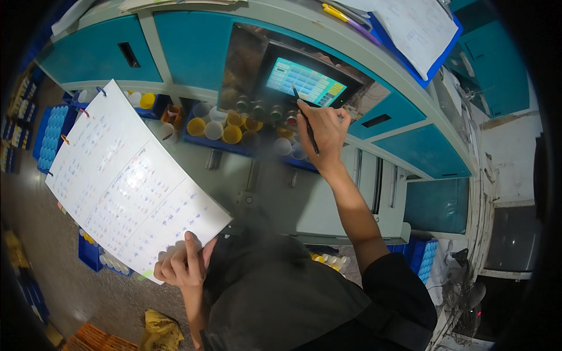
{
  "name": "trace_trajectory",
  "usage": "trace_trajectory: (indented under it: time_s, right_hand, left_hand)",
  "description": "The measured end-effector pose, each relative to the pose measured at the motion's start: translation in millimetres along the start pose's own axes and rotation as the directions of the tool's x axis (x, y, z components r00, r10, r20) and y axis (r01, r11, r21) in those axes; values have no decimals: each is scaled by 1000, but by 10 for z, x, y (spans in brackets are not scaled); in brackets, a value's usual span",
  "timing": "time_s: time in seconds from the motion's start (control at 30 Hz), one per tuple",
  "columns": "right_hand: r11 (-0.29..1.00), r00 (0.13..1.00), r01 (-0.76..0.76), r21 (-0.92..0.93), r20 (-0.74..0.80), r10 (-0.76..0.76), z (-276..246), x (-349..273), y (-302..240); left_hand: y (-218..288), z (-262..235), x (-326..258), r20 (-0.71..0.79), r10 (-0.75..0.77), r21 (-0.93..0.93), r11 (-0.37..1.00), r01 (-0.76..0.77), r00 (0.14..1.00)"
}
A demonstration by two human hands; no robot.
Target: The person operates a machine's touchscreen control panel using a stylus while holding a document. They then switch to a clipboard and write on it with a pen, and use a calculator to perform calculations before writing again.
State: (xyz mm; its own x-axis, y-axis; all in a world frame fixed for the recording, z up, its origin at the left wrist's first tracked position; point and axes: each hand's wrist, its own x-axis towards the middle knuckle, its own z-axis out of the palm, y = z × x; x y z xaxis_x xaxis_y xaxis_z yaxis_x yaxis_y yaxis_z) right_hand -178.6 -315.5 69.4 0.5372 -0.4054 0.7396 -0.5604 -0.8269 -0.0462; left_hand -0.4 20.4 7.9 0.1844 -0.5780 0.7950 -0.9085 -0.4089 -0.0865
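Note:
My left hand (184, 261) grips the lower corner of a ring-bound notebook (137, 187), its white page covered in handwritten rows and boxes. The page tilts at the left, with coloured rings along its far left edge. My right hand (323, 130) is closed round a dark, slim pen (312, 131). The pen's tip is at the lit touchscreen (307, 82), in front of the blue and green cells; whether it touches the glass I cannot tell. Just below the screen, near my right hand, sits a row of round buttons (276, 112), one of them red.
The screen is set in a teal and grey machine (196, 44). Under it stands a blue tray of yellow and white cups (231, 134). A blue clipboard (436, 67) with papers and a yellow pen (336, 13) lie on top. Orange crates (96, 338) and a yellow bag (161, 330) are on the floor.

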Motion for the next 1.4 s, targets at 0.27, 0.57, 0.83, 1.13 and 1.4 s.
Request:
trace_trajectory:
  time_s: [0.27,0.57,0.83,1.13,1.4]
  right_hand:
    - [1000,999,7,-26,-32,-8,19,30,47]
    - [999,997,45,-29,-54,-46,-50,80,60]
    - [995,993,79,-67,-78,-85,-16,-55,100]
    - [996,996,84,16,31,-84,75,-15,3]
    - [999,998,39,-18,-48,-40,109,89,-18]
  left_hand:
    - [5,-14,5,19,-1,-16,1000,1,1000]
    - [13,-15,39,1,6,-11,1000,-6,1000]
    - [-14,15,0,-9,6,-4,1000,-6,1000]
    - [-18,4,-19,12,-2,-28,1000,3,1000]
    - [-27,25,-16,-5,4,-6,1000,-4,1000]
